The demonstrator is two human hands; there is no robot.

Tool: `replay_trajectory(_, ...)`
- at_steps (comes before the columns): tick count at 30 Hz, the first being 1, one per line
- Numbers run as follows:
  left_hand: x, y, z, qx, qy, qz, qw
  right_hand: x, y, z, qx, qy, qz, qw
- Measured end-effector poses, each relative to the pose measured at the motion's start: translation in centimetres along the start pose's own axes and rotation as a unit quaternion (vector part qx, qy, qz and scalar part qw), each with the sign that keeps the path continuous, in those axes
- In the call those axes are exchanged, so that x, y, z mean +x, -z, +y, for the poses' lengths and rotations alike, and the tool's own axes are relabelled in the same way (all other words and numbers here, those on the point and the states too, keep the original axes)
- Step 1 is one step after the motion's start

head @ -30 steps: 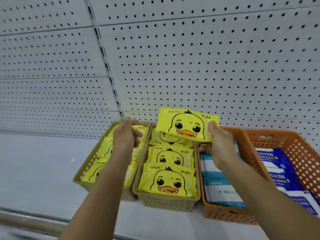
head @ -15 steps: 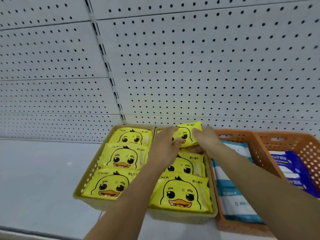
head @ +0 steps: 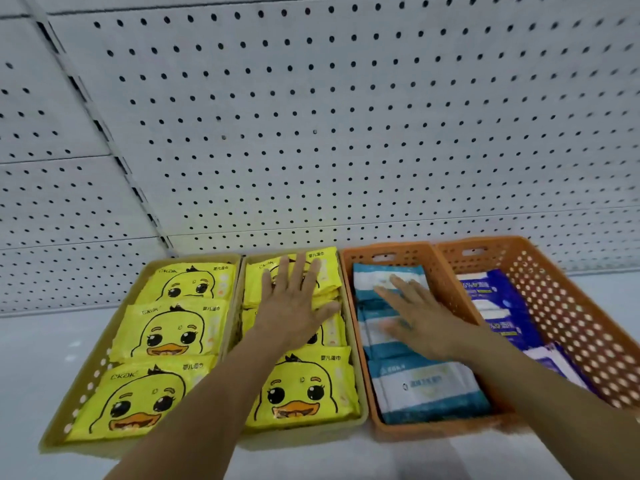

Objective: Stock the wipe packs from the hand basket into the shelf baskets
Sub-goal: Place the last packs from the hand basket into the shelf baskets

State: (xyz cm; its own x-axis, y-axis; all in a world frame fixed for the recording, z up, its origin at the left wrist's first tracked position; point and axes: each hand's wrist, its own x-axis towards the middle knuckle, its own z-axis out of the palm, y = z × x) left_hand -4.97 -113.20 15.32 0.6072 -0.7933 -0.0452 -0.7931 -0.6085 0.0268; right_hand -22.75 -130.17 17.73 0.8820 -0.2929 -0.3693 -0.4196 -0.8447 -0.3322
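Yellow duck-printed wipe pack is lying beneath your left hand, palm flat and fingers straight, likely pressing it level in the tan plastic basket. Beside it, your right hand is spreading equally flat over teal-and-white packs.

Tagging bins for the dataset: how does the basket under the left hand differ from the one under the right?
The beige basket, under the left hand, holds yellow duck packs; the orange basket, under the right hand, holds blue-and-white packs. Walls: beige basket pale yellowish, orange basket bright orange. Shared: both rectangular, side by side, packs lying flat.
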Motion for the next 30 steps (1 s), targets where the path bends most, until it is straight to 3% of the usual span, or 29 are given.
replay_trajectory(3,-0.3,-0.1,-0.6,-0.006,-0.005,-0.016,1.000,-0.1,-1.1,0.0,-0.034,-0.023,-0.056,0.998)
replay_trajectory(7,0.4,1.4,-0.1,-0.024,0.017,-0.075,0.997,0.0,-1.2,-0.6,-0.054,-0.053,-0.050,0.996)
replay_trajectory(10,-0.8,3.3,1.2,-0.059,0.015,-0.057,0.996,-1.6,-1.2,-0.3,-0.063,-0.058,0.000,0.996)
replay_trajectory(13,-4.0,4.5,5.9,-0.051,-0.096,-0.022,0.994,-3.5,-0.7,1.2,-0.082,-0.029,0.097,0.991)
replay_trajectory(16,-6.0,3.9,11.8,-0.036,-0.169,-0.078,0.982,-4.6,0.8,2.6,-0.085,-0.005,0.216,0.973)
replay_trajectory(18,-6.0,2.8,14.1,-0.031,-0.152,-0.130,0.979,-5.5,2.1,3.5,-0.052,-0.011,0.236,0.970)
replay_trajectory(22,-5.1,1.6,15.5,-0.022,-0.109,-0.199,0.974,-7.4,3.8,7.6,0.020,-0.120,0.143,0.982)
replay_trajectory(27,-3.8,1.5,15.2,-0.013,-0.128,-0.241,0.962,-9.9,3.5,10.7,-0.053,-0.182,-0.062,0.980)
replay_trajectory(30,-3.5,1.8,14.9,-0.021,-0.125,-0.255,0.959,-10.1,2.3,11.1,-0.056,-0.171,-0.067,0.981)
